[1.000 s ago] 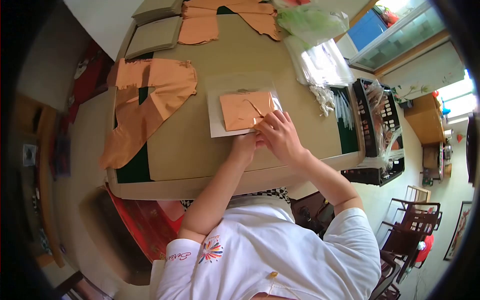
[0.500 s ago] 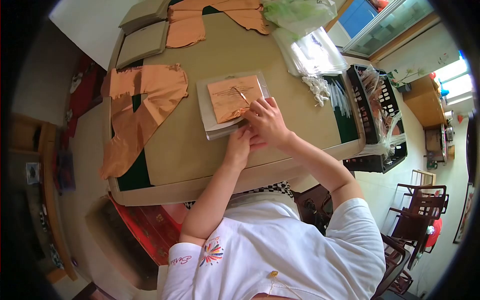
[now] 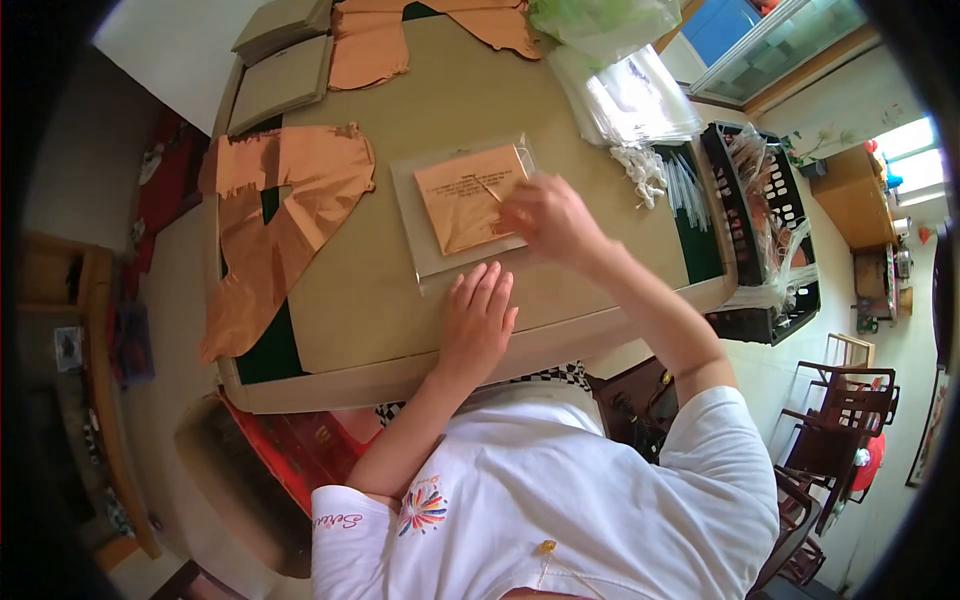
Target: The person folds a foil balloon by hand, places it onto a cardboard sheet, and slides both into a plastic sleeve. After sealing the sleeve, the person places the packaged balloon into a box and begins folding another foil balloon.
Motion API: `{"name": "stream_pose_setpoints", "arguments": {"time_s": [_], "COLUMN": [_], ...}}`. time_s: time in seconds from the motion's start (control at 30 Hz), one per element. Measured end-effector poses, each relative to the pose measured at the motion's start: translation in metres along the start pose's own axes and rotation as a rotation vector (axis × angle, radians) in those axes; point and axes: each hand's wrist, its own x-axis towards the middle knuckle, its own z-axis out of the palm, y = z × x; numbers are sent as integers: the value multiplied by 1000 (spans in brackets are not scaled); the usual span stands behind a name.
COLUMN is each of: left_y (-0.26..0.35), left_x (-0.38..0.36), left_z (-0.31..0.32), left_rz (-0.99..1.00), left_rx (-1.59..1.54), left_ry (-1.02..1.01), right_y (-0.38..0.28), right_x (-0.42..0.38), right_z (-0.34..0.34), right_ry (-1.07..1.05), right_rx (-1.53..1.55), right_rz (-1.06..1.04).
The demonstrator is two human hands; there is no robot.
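Note:
A folded copper-coloured foil sheet (image 3: 463, 208) with small printed text lies on a pale card in a clear plastic bag (image 3: 432, 262) on the table. My right hand (image 3: 553, 217) is at the foil's right edge, its fingers bent and smeared by motion. Whether they grip anything is hidden. A thin bright line crosses the foil beside those fingers. My left hand (image 3: 478, 322) rests palm down below the bag, fingers stretched out, holding nothing.
Flat copper foil balloons (image 3: 290, 215) lie on the left and at the far edge. Grey card stacks (image 3: 283, 78) stand far left. Clear bags (image 3: 640, 105), white string (image 3: 638, 172) and clear straws (image 3: 684, 190) lie right, beside a black crate (image 3: 735, 205).
My left hand has come away from the foil, moved toward me and spread flat. My right hand has shifted slightly right. The foil's crumpled lower corner now lies flatter.

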Motion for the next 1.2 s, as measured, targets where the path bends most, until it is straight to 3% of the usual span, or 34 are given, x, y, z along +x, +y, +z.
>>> {"name": "stream_pose_setpoints", "arguments": {"time_s": [0.1, 0.2, 0.3, 0.6, 0.8, 1.0, 1.1, 1.2], "left_y": [-2, -2, -2, 0, 1, 1, 0, -4], "left_x": [4, 5, 5, 6, 5, 4, 5, 0], "left_z": [4, 6, 7, 4, 4, 5, 5, 11], "left_rz": [13, 15, 6, -3, -12, -4, 5, 13], "left_rx": [50, 84, 84, 92, 95, 94, 90, 36], "left_ry": [-30, -39, -52, -62, -63, -59, -50, -8], "right_y": [48, 78, 94, 90, 93, 82, 76, 48], "right_x": [56, 94, 120, 124, 124, 130, 117, 84], "right_z": [15, 28, 18, 5, 22, 0, 7, 6], "right_ry": [259, 145, -197, -341, -203, -533, -236, 122], "right_rx": [113, 18, 116, 234, 7, 224, -43, -93], "right_rz": [41, 161, 212, 268, 151, 415, 259, 34]}}
